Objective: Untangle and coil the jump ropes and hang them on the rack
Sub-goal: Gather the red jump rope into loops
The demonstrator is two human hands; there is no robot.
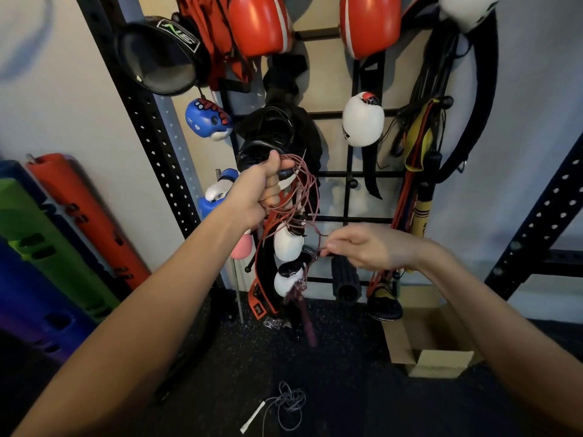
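Two ropes: pink rope [310, 190] bunched in left hand [262, 190], fist closed round its loops, up by the rack [378, 174]; grey rope [288, 402] lies on floor [347, 389]. Right hand [369, 247] pinches a loose strand. Best feed it slowly, keeping loops even, clear of pegs [353, 183].
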